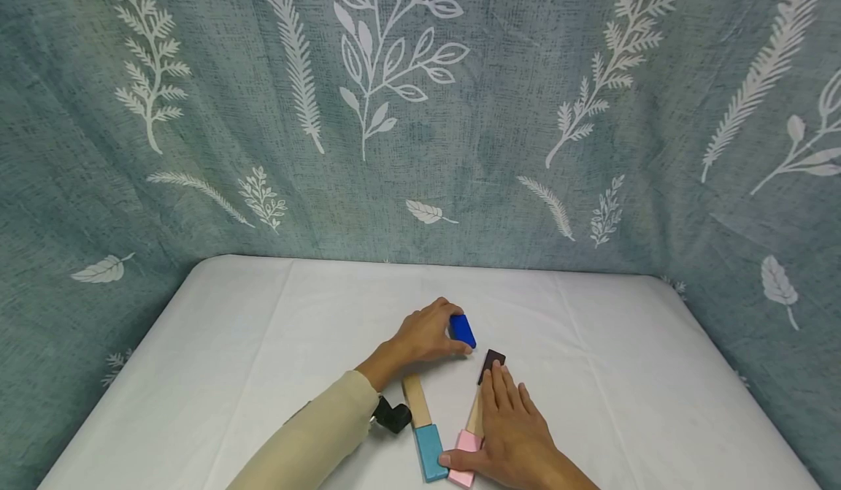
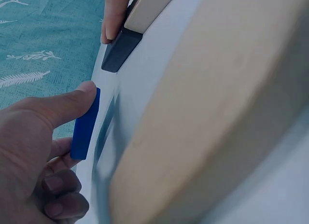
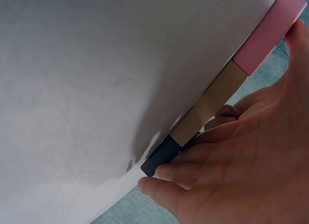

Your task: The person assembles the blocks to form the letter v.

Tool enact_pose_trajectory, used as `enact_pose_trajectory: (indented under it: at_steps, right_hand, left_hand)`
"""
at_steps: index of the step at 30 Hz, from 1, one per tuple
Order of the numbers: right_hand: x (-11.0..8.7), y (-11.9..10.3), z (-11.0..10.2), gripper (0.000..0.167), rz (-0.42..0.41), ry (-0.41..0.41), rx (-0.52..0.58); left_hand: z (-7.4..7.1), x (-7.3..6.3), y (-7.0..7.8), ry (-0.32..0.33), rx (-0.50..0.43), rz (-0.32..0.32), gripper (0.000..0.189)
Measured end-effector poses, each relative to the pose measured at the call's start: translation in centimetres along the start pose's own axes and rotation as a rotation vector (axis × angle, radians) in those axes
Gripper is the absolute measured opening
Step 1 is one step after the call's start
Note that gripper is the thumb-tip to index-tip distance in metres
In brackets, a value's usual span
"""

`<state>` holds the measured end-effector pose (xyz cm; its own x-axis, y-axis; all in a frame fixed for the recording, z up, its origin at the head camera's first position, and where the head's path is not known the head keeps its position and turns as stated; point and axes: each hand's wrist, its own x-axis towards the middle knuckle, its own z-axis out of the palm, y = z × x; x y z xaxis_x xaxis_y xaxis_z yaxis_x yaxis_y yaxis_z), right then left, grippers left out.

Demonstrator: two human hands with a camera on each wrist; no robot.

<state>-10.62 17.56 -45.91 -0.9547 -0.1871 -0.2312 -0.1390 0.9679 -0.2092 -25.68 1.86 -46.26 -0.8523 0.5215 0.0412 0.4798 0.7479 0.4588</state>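
Between its thumb and fingers, my left hand [image 1: 425,335] pinches a small blue block [image 1: 463,331]. In the left wrist view this blue block [image 2: 85,127] is held on edge just off the white cloth. My right hand [image 1: 515,428] lies with straight fingers along a slanting row of blocks. That row runs from a pink block [image 1: 467,443] through a plain wooden block [image 3: 210,102] to a black block [image 1: 491,363]. Its fingertips touch the black block, and the thumb reaches across the pink one. Beside it, a teal block [image 1: 430,453] meets another wooden block [image 1: 416,401] end to end.
A white cloth [image 1: 263,344] covers the table. Green-grey fabric with white leaf prints [image 1: 499,110] hangs behind and at both sides. A black wrist camera [image 1: 393,415] sits under the left sleeve [image 1: 322,431], close to the left wooden block.
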Motion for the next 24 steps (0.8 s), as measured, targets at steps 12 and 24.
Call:
enact_pose_trajectory:
  at_steps: [12,24]
  right_hand:
    - [0.0,-0.1,-0.1,0.15,0.005,-0.01,0.003]
    - [-0.1,-0.2,-0.2,0.149,0.01,-0.003,-0.01]
  left_hand:
    - [-0.7,-1.0,-1.5,0.02,-0.031,0.001,0.069]
    - [-1.4,-2.0,-3.0,0.058,-0.068,-0.008,0.069]
